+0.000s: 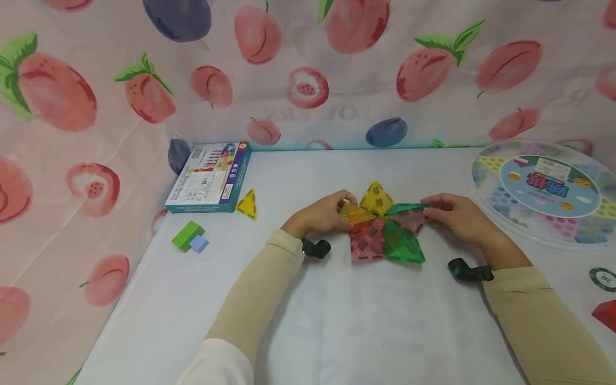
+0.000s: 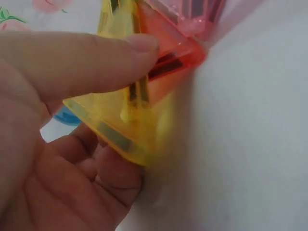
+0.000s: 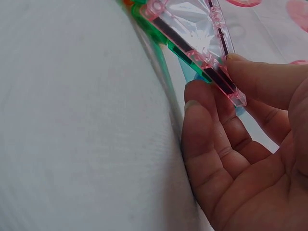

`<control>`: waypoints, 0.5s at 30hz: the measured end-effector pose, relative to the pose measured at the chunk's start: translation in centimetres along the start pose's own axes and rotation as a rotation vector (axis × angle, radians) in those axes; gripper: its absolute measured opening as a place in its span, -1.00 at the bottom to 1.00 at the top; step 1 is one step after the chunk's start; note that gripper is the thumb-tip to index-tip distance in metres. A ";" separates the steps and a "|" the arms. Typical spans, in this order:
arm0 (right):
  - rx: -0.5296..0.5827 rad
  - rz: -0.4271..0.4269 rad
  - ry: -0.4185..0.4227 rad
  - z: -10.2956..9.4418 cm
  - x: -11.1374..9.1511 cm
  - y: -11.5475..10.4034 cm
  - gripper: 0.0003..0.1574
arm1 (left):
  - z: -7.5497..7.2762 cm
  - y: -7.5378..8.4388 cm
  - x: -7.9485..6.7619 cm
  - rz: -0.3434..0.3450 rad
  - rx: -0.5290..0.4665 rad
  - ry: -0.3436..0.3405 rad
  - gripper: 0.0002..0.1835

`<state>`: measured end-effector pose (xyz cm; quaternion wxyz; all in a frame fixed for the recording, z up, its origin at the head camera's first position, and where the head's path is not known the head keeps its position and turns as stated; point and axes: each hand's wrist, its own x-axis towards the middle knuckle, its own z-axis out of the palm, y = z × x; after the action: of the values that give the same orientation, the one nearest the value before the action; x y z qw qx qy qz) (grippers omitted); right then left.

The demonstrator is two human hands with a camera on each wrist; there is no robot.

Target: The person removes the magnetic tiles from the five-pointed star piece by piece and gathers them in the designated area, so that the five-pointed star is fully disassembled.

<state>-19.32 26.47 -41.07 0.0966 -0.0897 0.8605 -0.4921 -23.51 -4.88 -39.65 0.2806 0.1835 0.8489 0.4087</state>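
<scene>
Translucent magnetic tiles are joined edge to edge into a star-like cluster in the head view. It has a yellow triangle (image 1: 376, 199) at the back, a red square tile (image 1: 367, 240) and a green tile (image 1: 403, 243) at the front. My left hand (image 1: 329, 214) pinches a yellow-orange tile (image 1: 357, 214) on the left side, its thumb pressed on the face in the left wrist view. On the right, my right hand (image 1: 454, 216) pinches the corner of a pink tile (image 3: 192, 36), which is raised at a slant. A green tile (image 1: 406, 208) lies behind it.
At the back left are a flat box (image 1: 209, 179) and a loose yellow triangle tile (image 1: 247, 205). Nearer sit a green block (image 1: 187, 235) and a blue block (image 1: 199, 244). A round clear container (image 1: 486, 198), a dark round chip (image 1: 603, 279) and a red piece (image 1: 606, 314) lie right.
</scene>
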 end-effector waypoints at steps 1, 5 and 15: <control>0.001 -0.001 0.003 0.0 0.0 0.0 -0.47 | 0.0 0.0 0.0 0.002 0.010 0.005 -0.53; 0.008 -0.005 0.003 -0.2 -0.1 0.1 -0.47 | 0.0 0.5 0.0 -0.001 0.053 0.018 -0.54; 0.001 -0.006 -0.002 0.0 0.1 0.2 -0.47 | 0.0 0.1 -0.2 -0.026 0.037 0.062 -0.56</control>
<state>-19.42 26.58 -41.25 0.0959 -0.0927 0.8599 -0.4928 -23.35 -4.95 -39.45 0.2561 0.1648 0.8668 0.3948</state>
